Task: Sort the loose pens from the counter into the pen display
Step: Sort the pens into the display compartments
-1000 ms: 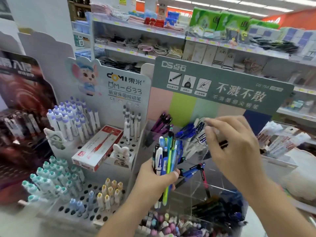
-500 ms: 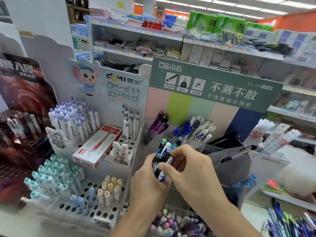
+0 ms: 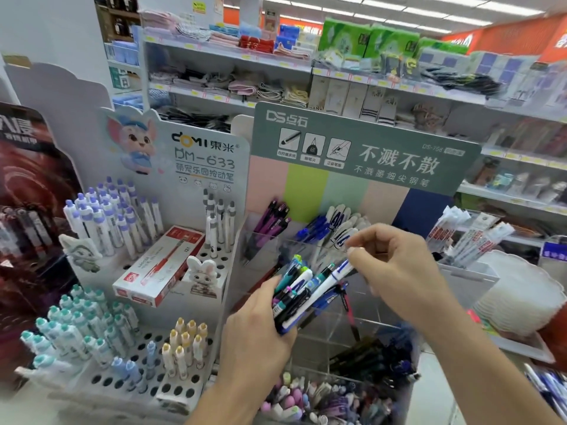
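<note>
Setting: shop aisle, with stocked shelves (image 3: 233, 87) of folded cloths, socks and green packs running across the back.
Far left: dark red display card (image 3: 27, 185) with dark pens below it, blurred.
White peg stand (image 3: 129, 357): DOMI backboard with a cartoon mouse; purple-capped pens (image 3: 113, 216) stand in its upper rows, teal-capped pens (image 3: 73, 326) in the lower left, yellow-capped pens (image 3: 185, 342) in the lower right.
Red pen box (image 3: 159, 268): lies aslant on the stand's middle tier, just beside a small rabbit figure (image 3: 204, 276).
Pen display (image 3: 362, 326): clear acrylic compartments under a grey-green DS header card (image 3: 362, 148); purple pens (image 3: 273, 222) lean in the back left compartment, blue and white pens (image 3: 334, 225) in the one beside it, dark pens fill a lower compartment, and pastel pens lie in the front one.
Left hand (image 3: 260, 338): fingers wrapped round a bundle of loose pens (image 3: 294, 296), held upright and tilted over the display's middle compartments.
White pen (image 3: 325, 286): blue-marked, sticking out of the bundle toward the upper right.
Right hand (image 3: 399, 271): thumb and forefinger pinch the white pen's top end, other fingers curled; the hand is above the display's middle.
Right edge: white tray (image 3: 466, 274) of packaged refills (image 3: 472, 237) just beside the display, and more loose pens at the lower right corner, blurred.
</note>
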